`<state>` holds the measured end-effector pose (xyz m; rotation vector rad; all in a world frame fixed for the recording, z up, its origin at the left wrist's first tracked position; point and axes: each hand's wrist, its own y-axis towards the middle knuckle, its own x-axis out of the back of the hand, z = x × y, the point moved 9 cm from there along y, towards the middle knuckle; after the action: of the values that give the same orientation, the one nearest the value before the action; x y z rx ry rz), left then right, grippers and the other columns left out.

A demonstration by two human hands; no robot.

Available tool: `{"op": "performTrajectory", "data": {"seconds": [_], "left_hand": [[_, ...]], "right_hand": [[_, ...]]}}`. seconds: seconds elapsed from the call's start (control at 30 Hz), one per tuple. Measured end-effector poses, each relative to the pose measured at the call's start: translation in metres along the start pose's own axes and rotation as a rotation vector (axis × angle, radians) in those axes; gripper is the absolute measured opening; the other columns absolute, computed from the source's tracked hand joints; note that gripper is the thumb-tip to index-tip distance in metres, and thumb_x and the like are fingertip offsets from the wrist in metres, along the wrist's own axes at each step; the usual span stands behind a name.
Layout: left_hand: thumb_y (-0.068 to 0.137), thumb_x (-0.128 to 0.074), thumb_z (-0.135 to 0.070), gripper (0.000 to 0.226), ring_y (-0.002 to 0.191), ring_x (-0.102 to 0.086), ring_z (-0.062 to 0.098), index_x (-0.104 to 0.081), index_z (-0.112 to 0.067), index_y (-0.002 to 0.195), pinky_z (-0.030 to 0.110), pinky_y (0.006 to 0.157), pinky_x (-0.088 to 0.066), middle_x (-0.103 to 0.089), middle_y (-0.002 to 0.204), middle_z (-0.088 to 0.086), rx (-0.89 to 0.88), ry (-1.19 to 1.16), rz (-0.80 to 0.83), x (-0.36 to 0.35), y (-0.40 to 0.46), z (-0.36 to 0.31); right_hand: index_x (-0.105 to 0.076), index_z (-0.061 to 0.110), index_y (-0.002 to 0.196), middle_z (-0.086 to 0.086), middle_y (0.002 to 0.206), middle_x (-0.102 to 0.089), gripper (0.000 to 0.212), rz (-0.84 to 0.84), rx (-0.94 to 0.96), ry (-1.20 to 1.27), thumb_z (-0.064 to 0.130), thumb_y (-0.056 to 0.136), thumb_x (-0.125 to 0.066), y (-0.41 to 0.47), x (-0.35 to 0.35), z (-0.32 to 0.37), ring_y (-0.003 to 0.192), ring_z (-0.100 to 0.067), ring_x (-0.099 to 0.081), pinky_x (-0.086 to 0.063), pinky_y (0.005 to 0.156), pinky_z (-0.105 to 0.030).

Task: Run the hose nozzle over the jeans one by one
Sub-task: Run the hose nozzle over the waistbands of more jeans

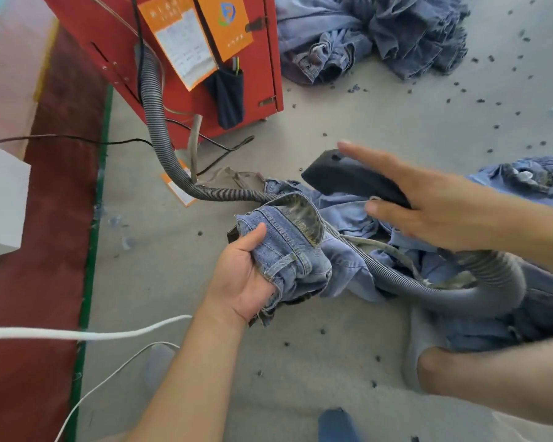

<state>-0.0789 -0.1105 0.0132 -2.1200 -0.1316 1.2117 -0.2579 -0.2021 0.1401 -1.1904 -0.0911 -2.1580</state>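
Left hand [240, 275] grips a bunched fold of light-blue jeans [288, 250], held just above the floor [348, 116]. Right hand [428, 205] lies on the dark nozzle [348, 175] with fingers straight (thumb beneath it), above the jeans. The ribbed hose [154, 100] runs from the red machine [173, 59] across the jeans.

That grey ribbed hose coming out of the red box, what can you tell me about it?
The hose is grey, ribbed, plastic-looking. It leaves the red cabinet, drops to the floor, passes under the jeans gripped by the left hand, then loops smoothly up to the dark flat nozzle beneath the right hand, whose fingers look mostly straight.
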Motion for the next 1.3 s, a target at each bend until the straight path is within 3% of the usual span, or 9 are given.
{"op": "performTrajectory", "data": {"seconds": [0.07,0.17,0.3,0.47,0.67,0.73,0.87,1.17,1.3], "left_hand": [[0.108,-0.039,-0.025,0.049,0.130,-0.057,0.045,-0.048,0.005,0.146,0.058,0.105,-0.045,-0.059,0.141,0.027,-0.020,-0.027,-0.001,0.000,0.002,-0.002],[0.109,-0.037,-0.024,0.048,0.131,-0.057,0.045,-0.048,0.003,0.147,0.059,0.105,-0.045,-0.058,0.142,0.027,-0.034,-0.050,0.003,-0.001,0.004,0.001],[0.109,-0.036,-0.025,0.049,0.136,-0.053,0.044,-0.045,0.000,0.150,0.057,0.104,-0.047,-0.055,0.146,0.025,-0.039,-0.042,-0.026,0.011,0.009,0.007],[0.100,-0.053,-0.012,0.043,0.129,-0.059,0.044,-0.058,-0.002,0.141,0.055,0.096,-0.055,-0.059,0.142,0.026,-0.083,0.014,0.037,0.008,0.005,0.017],[0.097,-0.061,-0.023,0.032,0.118,-0.068,0.035,-0.073,-0.007,0.122,0.049,0.095,-0.057,-0.069,0.130,0.020,-0.136,0.066,-0.074,0.001,0.011,0.033],[0.089,-0.056,-0.020,0.048,0.120,-0.063,0.038,-0.063,0.001,0.132,0.052,0.102,-0.053,-0.063,0.135,0.025,-0.139,0.005,-0.044,0.000,0.009,0.032],[0.085,-0.049,-0.021,0.051,0.117,-0.066,0.039,-0.068,0.002,0.127,0.053,0.101,-0.054,-0.065,0.131,0.026,-0.156,0.027,0.058,-0.010,0.002,0.031],[0.084,-0.054,-0.016,0.032,0.111,-0.070,0.033,-0.081,-0.012,0.100,0.050,0.099,-0.056,-0.072,0.119,0.019,-0.191,0.098,0.103,-0.020,-0.002,0.027],[0.083,-0.056,-0.020,0.039,0.118,-0.067,0.034,-0.073,-0.002,0.113,0.053,0.102,-0.054,-0.069,0.127,0.019,-0.166,0.166,0.105,-0.013,-0.002,0.040]], "right_hand": [[-0.009,0.062,0.152,0.026,0.068,-0.066,0.075,0.017,-0.055,-0.030,0.052,0.092,-0.053,-0.013,0.003,0.002,0.066,0.008,-0.063,-0.046,0.056,-0.012],[-0.039,0.053,0.122,0.052,0.083,-0.052,0.037,0.178,-0.071,-0.206,0.057,0.086,-0.049,-0.018,-0.022,0.010,0.073,0.019,-0.057,-0.043,0.060,-0.009],[-0.049,0.031,0.101,0.004,0.063,-0.064,0.014,0.160,-0.241,-0.098,0.043,0.097,-0.054,-0.001,-0.042,-0.014,0.047,-0.008,-0.060,-0.042,0.050,-0.027],[-0.054,0.012,0.094,-0.010,0.052,-0.063,0.017,-0.078,-0.392,0.246,0.028,0.097,-0.057,0.004,-0.009,-0.040,0.039,-0.024,-0.056,-0.045,0.039,-0.029],[-0.051,0.047,0.088,-0.008,0.054,-0.067,0.011,0.241,-0.203,0.146,0.058,0.087,-0.053,-0.013,-0.019,0.010,0.041,-0.023,-0.060,-0.055,0.045,-0.036],[-0.051,0.041,0.088,-0.009,0.056,-0.068,0.010,0.237,-0.271,0.145,0.048,0.093,-0.055,-0.008,-0.031,0.005,0.042,-0.020,-0.060,-0.050,0.045,-0.027],[-0.055,0.005,0.102,-0.015,0.065,-0.066,0.023,0.093,-0.451,0.233,0.028,0.100,-0.058,0.007,-0.033,-0.025,0.051,-0.028,-0.059,-0.057,0.057,-0.046],[-0.058,0.030,0.085,-0.008,0.052,-0.062,0.019,0.165,-0.289,0.336,0.049,0.088,-0.060,-0.012,-0.014,0.009,0.038,-0.025,-0.057,-0.049,0.042,-0.031],[-0.056,0.010,0.099,-0.010,0.060,-0.065,0.018,0.088,-0.467,0.239,0.028,0.099,-0.058,0.005,-0.034,-0.023,0.045,-0.025,-0.059,-0.053,0.048,-0.040]]}}
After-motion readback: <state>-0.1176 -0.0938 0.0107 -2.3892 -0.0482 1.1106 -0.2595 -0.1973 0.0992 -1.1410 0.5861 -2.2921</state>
